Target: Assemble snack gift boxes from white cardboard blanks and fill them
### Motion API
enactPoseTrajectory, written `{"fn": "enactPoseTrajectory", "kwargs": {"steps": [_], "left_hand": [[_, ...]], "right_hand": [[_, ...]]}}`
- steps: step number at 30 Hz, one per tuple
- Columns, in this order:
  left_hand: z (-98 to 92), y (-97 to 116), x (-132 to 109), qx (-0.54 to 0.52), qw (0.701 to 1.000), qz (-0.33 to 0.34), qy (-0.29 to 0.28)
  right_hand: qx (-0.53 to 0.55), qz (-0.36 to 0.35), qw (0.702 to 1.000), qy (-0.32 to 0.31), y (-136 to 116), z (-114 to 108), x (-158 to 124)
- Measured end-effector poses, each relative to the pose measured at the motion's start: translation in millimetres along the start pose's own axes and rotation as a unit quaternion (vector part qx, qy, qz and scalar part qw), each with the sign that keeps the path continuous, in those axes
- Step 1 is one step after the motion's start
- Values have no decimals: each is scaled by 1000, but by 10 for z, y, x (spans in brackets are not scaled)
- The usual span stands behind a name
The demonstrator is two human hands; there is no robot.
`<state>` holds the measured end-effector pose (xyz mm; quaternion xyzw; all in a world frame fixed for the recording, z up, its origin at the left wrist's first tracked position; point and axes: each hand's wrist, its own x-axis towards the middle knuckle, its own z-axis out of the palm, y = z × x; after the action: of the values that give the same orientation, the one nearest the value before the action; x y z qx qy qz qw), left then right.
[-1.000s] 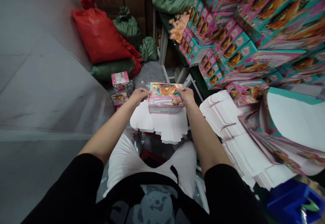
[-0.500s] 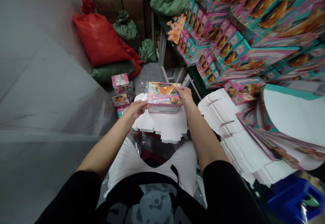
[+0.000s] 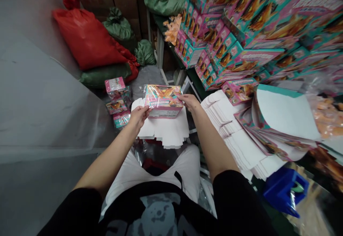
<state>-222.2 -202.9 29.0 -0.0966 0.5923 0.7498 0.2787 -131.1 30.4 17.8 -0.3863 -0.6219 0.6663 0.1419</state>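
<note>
Between my hands is a pink and teal printed retail box (image 3: pixel 163 101) with an orange winged figure on its face, and a glossy clear film catches the light across it. My left hand (image 3: pixel 138 117) grips its near left corner. My right hand (image 3: pixel 189 102) presses its fingers against the right end. Under the box lies a stack of flat white die-cut cardboard blanks (image 3: pixel 171 132), resting over my lap.
Stacked pink and teal boxes (image 3: pixel 227 46) fill a table on the right, above piled flat blanks (image 3: pixel 241 136). Small boxes (image 3: pixel 115 89) stand at left beside a red sack (image 3: pixel 85 39) and green sacks (image 3: pixel 118 25). A blue plastic object (image 3: pixel 284 189) sits low right; a grey wall runs left.
The whole scene has shifted left in view as my head turned right. My left hand has slid toward the box's near corner, and the box now shows a glossy sheen.
</note>
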Motion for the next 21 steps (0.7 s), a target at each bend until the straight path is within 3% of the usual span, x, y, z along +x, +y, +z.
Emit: {"fn": "enactPoseTrajectory", "kwargs": {"steps": [5,14,17,21], "left_hand": [[-25,68,26,22,1000,-6,-13],[0,90,23,54,999,10,-2],[2,97,34,65,998,7,0],[10,121,54,67,998,2,1]], "right_hand": [[-30,-42,998,35,150,-137,-184],[-57,-85,993,51,297,-124,-314],[-28,-87,995,43,312,-106,-334],[65,-36,991,115,317,-25,-393]]}}
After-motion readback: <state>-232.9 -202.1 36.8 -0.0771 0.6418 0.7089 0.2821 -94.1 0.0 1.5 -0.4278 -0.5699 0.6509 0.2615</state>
